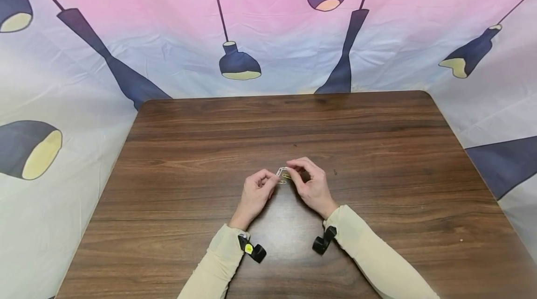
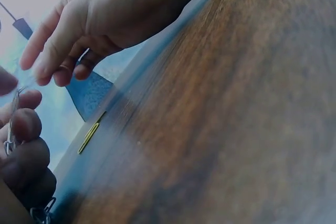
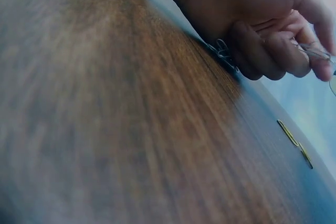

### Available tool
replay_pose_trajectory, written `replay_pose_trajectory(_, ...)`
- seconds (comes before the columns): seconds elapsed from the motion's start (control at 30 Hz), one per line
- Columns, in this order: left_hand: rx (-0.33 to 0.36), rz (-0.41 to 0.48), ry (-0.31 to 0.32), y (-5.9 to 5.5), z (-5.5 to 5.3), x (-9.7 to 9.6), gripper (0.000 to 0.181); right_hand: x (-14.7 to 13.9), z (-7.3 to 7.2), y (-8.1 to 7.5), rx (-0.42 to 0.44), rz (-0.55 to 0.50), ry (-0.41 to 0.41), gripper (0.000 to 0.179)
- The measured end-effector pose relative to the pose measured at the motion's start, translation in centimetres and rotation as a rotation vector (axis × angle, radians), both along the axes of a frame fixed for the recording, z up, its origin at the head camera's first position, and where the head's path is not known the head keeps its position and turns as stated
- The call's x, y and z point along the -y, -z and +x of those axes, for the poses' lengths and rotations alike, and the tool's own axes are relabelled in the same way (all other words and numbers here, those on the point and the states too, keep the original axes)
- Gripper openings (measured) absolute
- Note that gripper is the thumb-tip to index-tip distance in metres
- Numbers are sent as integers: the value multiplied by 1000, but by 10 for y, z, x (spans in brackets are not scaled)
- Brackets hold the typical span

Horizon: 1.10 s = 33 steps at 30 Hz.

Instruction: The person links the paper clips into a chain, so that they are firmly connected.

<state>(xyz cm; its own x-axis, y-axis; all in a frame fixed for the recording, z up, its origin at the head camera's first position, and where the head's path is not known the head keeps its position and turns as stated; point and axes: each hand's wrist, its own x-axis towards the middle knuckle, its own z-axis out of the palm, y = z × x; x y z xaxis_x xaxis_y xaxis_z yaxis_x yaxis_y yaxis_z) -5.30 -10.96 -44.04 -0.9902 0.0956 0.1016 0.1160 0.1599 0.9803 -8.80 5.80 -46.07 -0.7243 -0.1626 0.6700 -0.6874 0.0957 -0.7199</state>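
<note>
My left hand (image 1: 258, 191) pinches a white paper clip (image 1: 278, 172) between thumb and index finger. A second white paper clip (image 1: 283, 168) meets it at an angle, its other end between the thumb and index fingertip of my right hand (image 1: 310, 182). Just below lies a yellow paper clip (image 1: 286, 176) on the table, also visible in the left wrist view. Another pale clip (image 1: 283, 182) shows beside the left fingertips; wire loops (image 3: 222, 50) appear under that hand in the right wrist view. There, my right hand is almost wholly out of frame.
The brown wood-grain table (image 1: 189, 149) extends around both hands. Behind it hangs a cloth backdrop (image 1: 176, 56) printed with lamps. Black wrist cameras (image 1: 253, 249) sit on both cuffs. A tiny pale speck (image 1: 461, 240) lies at the right of the tabletop.
</note>
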Motion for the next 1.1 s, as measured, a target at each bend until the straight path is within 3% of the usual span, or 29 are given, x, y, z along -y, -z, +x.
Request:
replay_pose_trajectory(0.17,-3,-30,-16,0,0,-1,23,-1,2,-1,21,-8,-36,29)
replay_pose_trajectory(0.3,7,9,-14,3,1,1,22,-2,3,1,41,-5,-56,30)
replay_pose_trajectory(0.6,57,62,50,5,0,4,23,-5,-7,30,94,-1,-115,33)
replay_pose_trajectory(0.7,57,87,47,6,-1,3,24,-7,-8,32,98,28,-57,29)
replay_pose_trajectory(0.77,50,117,13,6,-2,3,23,-7,-10,33,105,94,10,26)
replay_pose_trajectory(0.87,41,171,-64,7,-2,4,23,-8,-12,34,142,282,87,26)
replay_pose_trajectory(1.0,23,202,-126,8,-3,4,25,-8,-12,37,169,521,86,31)
replay_pose_trajectory(1.1,2,202,-138,9,-4,4,24,-8,-11,36,171,564,85,30)
